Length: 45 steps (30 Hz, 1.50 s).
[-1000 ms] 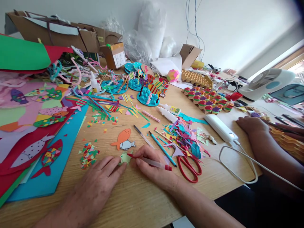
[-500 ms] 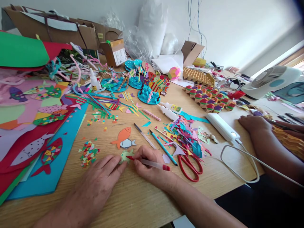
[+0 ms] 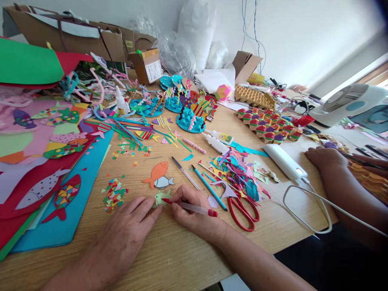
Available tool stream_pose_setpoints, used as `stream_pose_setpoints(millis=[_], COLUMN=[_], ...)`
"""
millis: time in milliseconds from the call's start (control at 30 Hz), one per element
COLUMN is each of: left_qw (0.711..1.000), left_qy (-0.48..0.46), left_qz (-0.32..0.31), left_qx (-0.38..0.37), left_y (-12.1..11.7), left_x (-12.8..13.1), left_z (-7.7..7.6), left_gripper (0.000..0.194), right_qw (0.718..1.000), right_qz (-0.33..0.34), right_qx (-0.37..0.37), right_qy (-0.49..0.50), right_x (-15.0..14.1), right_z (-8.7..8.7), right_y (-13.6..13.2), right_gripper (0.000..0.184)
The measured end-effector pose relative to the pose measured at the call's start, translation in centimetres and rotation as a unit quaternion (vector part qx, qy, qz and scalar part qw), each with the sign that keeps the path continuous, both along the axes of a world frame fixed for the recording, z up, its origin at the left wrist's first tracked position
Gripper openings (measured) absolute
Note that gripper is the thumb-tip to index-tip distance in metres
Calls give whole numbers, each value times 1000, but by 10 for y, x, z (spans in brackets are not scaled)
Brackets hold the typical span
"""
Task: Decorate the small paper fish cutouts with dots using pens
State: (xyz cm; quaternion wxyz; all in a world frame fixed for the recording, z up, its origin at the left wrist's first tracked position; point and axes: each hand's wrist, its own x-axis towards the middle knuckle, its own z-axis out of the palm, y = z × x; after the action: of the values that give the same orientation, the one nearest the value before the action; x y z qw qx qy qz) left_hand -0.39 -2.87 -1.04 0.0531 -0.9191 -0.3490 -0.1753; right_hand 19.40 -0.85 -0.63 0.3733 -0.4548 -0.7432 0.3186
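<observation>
My right hand (image 3: 192,208) pinches a red pen (image 3: 197,209) with a clear barrel, its tip on a small light-green paper fish (image 3: 162,198). Flat on the table, my left hand (image 3: 130,228) rests its fingertips on the fish's left edge; its fingers are stretched out and grip nothing. Just beyond lie an orange paper fish (image 3: 157,173) and a grey-blue paper fish (image 3: 163,182), touching each other. A heap of tiny paper triangles (image 3: 115,195) is beside my left fingers. Past my right hand are a black-tipped pen (image 3: 184,171), a blue felt-tip pen (image 3: 209,188) and red-handled scissors (image 3: 242,214).
Paper scraps (image 3: 239,173) and a white power bank (image 3: 285,161) with a cable lie to the right. Another person's arm (image 3: 333,169) rests there. Glue bottles (image 3: 216,143) and a painted egg tray (image 3: 266,125) stand farther back. Coloured sheets (image 3: 69,226) cover the left side.
The view has shifted very slightly. Both hands keep their places, and the pen tip stays on the green fish.
</observation>
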Motion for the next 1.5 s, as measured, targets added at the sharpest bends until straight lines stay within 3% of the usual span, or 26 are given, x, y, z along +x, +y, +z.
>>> stream_pose_setpoints(millis=[1500], left_qw=[1000], left_qy=[-1], left_qz=[3], left_qx=[-15], left_y=[0], left_x=[0], left_z=[0], left_gripper=[47], right_qw=[999], right_qz=[-5], right_qx=[2], right_qy=[-41], right_x=[0], right_z=[2], right_y=[-1], right_gripper=[9])
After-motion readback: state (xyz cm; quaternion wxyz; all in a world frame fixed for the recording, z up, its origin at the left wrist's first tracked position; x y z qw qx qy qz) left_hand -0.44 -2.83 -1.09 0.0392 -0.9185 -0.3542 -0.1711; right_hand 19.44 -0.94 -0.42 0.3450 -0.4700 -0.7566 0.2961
